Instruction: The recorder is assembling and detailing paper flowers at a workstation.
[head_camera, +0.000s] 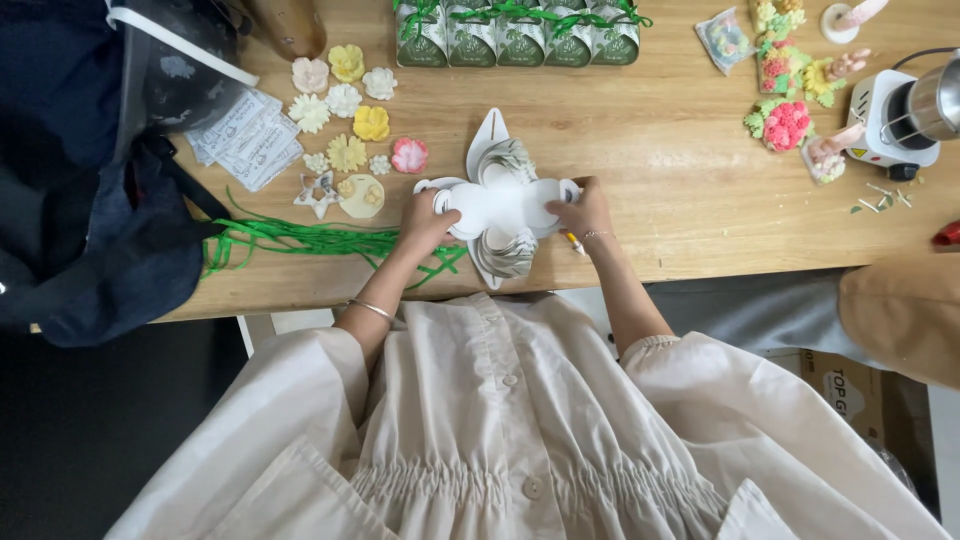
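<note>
While both hands, left hand (425, 222) and right hand (583, 212), are grasping the white box blank (497, 206), green ribbon (300, 240) is lying lower left, partly hidden under a dark bag (90, 230).

White box blank (497, 205), green ribbon (300, 240)
</note>
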